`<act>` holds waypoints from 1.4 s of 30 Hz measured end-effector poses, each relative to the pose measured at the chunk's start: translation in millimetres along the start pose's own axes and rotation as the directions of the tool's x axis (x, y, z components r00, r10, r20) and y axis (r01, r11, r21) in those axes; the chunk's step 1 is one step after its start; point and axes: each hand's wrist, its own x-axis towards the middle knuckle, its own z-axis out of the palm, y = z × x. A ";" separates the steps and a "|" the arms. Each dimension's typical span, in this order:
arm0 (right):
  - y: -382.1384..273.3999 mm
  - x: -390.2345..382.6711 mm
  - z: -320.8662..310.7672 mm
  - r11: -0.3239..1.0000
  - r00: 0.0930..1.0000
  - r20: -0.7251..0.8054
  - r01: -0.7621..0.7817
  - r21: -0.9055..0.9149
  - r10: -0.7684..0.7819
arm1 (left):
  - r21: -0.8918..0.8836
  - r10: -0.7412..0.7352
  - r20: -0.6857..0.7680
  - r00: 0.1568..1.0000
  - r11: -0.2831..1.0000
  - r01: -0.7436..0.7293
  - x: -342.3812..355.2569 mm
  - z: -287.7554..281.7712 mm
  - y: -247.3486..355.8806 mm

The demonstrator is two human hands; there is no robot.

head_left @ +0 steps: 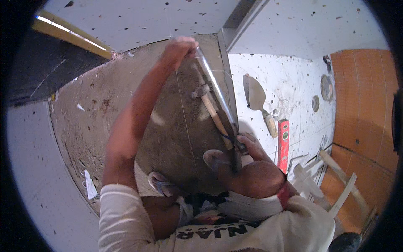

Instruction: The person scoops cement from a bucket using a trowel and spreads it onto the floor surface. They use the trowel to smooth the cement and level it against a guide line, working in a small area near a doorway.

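A long, shiny metal bar (215, 85) slants across the middle, from the far wall back toward my body. My left hand (184, 45) reaches far forward and is closed at the bar's far end. Close to my knee, my right hand (252, 148) is closed around the near, darker end. Beneath the bar a hammer (213, 112) with a wooden handle lies on the sandy ground, its head pointing away from me. A thin string (183, 101) runs from near my left hand back toward my feet. What my left fingertips press on is partly hidden.
On the white tiled floor (294, 126) to the right lie a trowel (255, 93) and a red spirit level (283, 145). Wooden pieces (344, 193) stand at the lower right by orange tiles (365, 105). A dark board (50, 63) is at the left.
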 end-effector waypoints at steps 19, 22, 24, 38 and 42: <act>177.4 -135.2 31.8 0.978 0.904 -0.393 -0.205 -0.046 0.171 | 0.974 0.048 -0.093 0.994 0.210 0.081 181.8 69.6 -122.5; 192.5 -141.5 31.8 0.973 0.909 -0.404 -0.175 -0.147 0.102 | 0.941 0.219 -0.095 0.971 0.339 0.016 187.6 42.4 -131.2; 205.7 -144.5 37.2 0.970 0.907 -0.417 -0.152 -0.189 0.061 | 0.922 0.297 -0.072 0.952 0.383 -0.049 190.0 41.1 -139.1; 238.6 -157.8 44.8 0.950 0.894 -0.440 -0.057 -0.306 -0.088 | 0.870 0.628 0.035 0.777 0.364 -0.333 198.8 40.8 -144.4; 230.2 -162.2 46.3 0.952 0.896 -0.440 -0.080 -0.294 -0.060 | 0.864 0.679 0.042 0.733 0.344 -0.368 199.5 37.2 -145.5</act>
